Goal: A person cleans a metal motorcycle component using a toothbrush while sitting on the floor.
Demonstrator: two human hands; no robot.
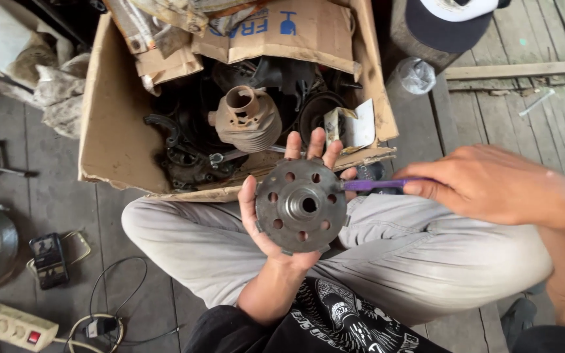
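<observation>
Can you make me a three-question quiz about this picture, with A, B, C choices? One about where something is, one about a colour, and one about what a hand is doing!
1. Where is the cardboard box?
A. on the floor ahead of the knees
B. on a shelf
C. on the lap

2. What colour is the tool handle?
A. red
B. purple
C. yellow

3. How does the left hand hold the metal disc?
A. pinched in a fist
B. not touching it
C. flat on an open palm

Answers: 1 A, it sits beyond the legs. 2 B, the right hand grips a purple handle. 3 C, fingers spread behind the disc.
</observation>
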